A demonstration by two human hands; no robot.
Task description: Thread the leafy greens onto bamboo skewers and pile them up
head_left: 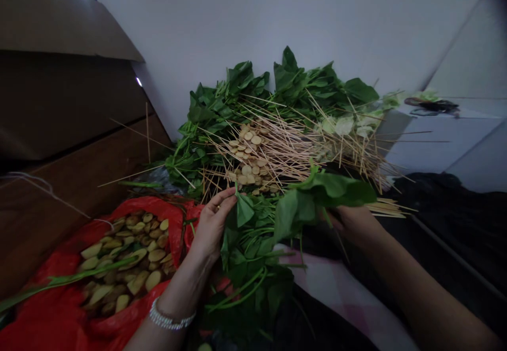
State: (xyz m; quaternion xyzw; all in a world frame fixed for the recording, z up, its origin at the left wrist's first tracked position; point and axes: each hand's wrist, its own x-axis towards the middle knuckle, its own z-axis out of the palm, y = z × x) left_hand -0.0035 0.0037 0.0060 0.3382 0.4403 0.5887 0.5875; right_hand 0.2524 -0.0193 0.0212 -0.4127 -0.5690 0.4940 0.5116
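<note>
Firstly, at seven o'clock a red plastic bag [47, 298] holds pale sliced tubers [127, 266]. The left hand [212, 229] touches leafy greens [253, 245] with spread fingers, below bamboo skewers [285, 150] at twelve o'clock; the right hand [352, 224] sits at four o'clock (leaves hide its fingers, so one cannot tell their state).

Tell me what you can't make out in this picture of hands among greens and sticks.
Head view, right hand: fingers hidden behind the green leaves.
Head view, leafy stems: cut off by the bottom edge.
Head view, pale slices in the red plastic bag: too dim to identify.
</note>
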